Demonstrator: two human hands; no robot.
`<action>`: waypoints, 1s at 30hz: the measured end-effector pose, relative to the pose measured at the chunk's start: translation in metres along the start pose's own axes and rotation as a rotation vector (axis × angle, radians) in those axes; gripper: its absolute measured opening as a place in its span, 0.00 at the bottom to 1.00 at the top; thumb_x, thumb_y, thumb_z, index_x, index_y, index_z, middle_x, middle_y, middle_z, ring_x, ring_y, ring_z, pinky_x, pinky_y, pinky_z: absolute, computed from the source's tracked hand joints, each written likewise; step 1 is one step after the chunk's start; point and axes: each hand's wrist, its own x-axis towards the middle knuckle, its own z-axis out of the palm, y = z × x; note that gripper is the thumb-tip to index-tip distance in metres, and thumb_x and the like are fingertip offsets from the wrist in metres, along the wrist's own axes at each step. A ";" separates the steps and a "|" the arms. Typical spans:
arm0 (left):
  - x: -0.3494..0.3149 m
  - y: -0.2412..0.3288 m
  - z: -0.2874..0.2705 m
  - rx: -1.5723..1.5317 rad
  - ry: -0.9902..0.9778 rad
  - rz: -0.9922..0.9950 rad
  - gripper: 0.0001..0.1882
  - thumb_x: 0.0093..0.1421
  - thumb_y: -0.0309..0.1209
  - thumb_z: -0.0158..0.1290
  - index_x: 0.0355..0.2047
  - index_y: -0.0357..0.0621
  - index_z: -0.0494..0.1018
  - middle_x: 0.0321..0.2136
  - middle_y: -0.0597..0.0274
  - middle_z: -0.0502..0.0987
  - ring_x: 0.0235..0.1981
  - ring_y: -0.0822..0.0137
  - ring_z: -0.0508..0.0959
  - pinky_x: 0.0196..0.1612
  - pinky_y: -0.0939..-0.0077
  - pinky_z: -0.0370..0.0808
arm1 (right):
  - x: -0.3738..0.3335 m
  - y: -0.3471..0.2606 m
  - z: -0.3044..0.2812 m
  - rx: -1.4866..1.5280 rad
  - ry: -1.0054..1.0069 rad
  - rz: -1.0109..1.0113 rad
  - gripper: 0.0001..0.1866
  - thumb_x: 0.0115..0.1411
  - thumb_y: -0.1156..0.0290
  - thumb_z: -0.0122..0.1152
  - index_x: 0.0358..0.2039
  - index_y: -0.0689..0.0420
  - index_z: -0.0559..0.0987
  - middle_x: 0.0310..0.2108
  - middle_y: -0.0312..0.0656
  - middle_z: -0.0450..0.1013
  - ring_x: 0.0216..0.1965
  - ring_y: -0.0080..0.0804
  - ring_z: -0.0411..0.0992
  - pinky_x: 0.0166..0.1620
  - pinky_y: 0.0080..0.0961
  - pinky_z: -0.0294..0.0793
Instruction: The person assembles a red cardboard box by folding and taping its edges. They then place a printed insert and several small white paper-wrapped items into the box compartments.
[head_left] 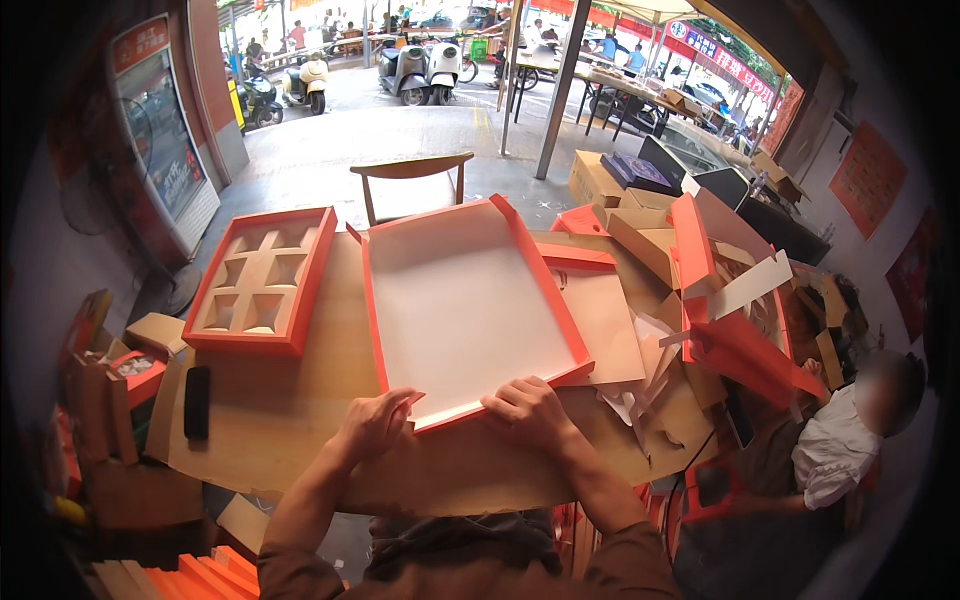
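A large shallow orange cardboard box tray (pixel 470 300) with a white inside lies in front of me on the table. Its far corners show loose flaps, and the near wall is partly folded up. At the near left corner, my left hand (pixel 378 422) pinches a small orange flap between thumb and fingers. My right hand (pixel 532 412) grips the near wall toward its right end, fingers curled over the edge. To the left stands an orange box (pixel 262 283) holding a cream insert with several square compartments.
A black phone (pixel 197 403) lies at the table's left. Flat box sheets (pixel 600 320) and paper scraps are beside the tray on the right. Opened cartons (pixel 735 270) crowd the right side, where another person (pixel 840 445) sits. A wooden chair (pixel 415 185) stands beyond the table.
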 end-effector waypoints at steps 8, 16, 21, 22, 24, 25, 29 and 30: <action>-0.006 -0.003 0.000 -0.095 -0.049 -0.045 0.34 0.59 0.21 0.56 0.68 0.45 0.66 0.33 0.51 0.84 0.27 0.47 0.84 0.32 0.54 0.81 | -0.002 0.004 0.000 0.035 0.013 -0.030 0.10 0.55 0.69 0.75 0.38 0.47 0.83 0.30 0.32 0.78 0.33 0.32 0.80 0.38 0.33 0.81; -0.008 -0.008 0.003 -0.123 -0.070 -0.042 0.39 0.58 0.20 0.56 0.71 0.45 0.64 0.35 0.52 0.84 0.25 0.47 0.82 0.30 0.54 0.79 | -0.002 0.002 0.001 0.004 0.029 -0.040 0.08 0.55 0.72 0.71 0.35 0.47 0.81 0.29 0.29 0.77 0.31 0.28 0.79 0.34 0.30 0.80; -0.008 -0.007 0.004 -0.066 -0.066 -0.018 0.37 0.58 0.18 0.57 0.70 0.47 0.67 0.36 0.55 0.84 0.25 0.52 0.82 0.28 0.58 0.79 | -0.001 0.000 -0.002 -0.061 0.023 -0.080 0.10 0.51 0.73 0.69 0.32 0.46 0.78 0.28 0.28 0.74 0.30 0.25 0.77 0.32 0.24 0.78; -0.006 -0.003 0.003 -0.056 -0.070 -0.024 0.37 0.59 0.18 0.57 0.69 0.48 0.68 0.37 0.55 0.84 0.25 0.53 0.83 0.27 0.59 0.79 | -0.001 0.000 -0.002 -0.059 0.034 -0.082 0.10 0.51 0.73 0.69 0.31 0.46 0.77 0.28 0.28 0.73 0.30 0.24 0.77 0.32 0.24 0.78; 0.003 0.003 0.001 -0.013 -0.058 0.063 0.35 0.59 0.17 0.58 0.68 0.51 0.71 0.39 0.57 0.84 0.27 0.55 0.84 0.27 0.61 0.80 | 0.001 0.000 -0.002 -0.055 0.055 -0.092 0.10 0.50 0.73 0.69 0.31 0.46 0.76 0.28 0.27 0.73 0.30 0.24 0.76 0.31 0.22 0.78; 0.006 0.004 0.001 0.009 -0.049 0.105 0.34 0.59 0.17 0.59 0.67 0.53 0.73 0.40 0.59 0.84 0.28 0.56 0.84 0.26 0.62 0.80 | 0.001 0.000 -0.002 -0.064 0.063 -0.091 0.10 0.50 0.73 0.69 0.31 0.46 0.76 0.28 0.27 0.73 0.30 0.23 0.76 0.31 0.22 0.78; 0.004 0.003 0.001 0.092 -0.082 0.126 0.24 0.58 0.19 0.60 0.54 0.55 0.83 0.44 0.64 0.84 0.30 0.60 0.86 0.28 0.64 0.82 | 0.000 0.000 -0.001 -0.083 0.097 -0.096 0.10 0.50 0.73 0.69 0.33 0.46 0.78 0.28 0.27 0.72 0.30 0.22 0.76 0.31 0.21 0.77; 0.004 0.003 -0.001 0.129 -0.113 0.132 0.21 0.58 0.20 0.61 0.50 0.55 0.84 0.44 0.66 0.83 0.30 0.61 0.86 0.29 0.65 0.82 | -0.001 0.000 0.000 -0.083 0.107 -0.100 0.11 0.50 0.73 0.69 0.33 0.46 0.79 0.28 0.27 0.72 0.30 0.21 0.77 0.31 0.21 0.77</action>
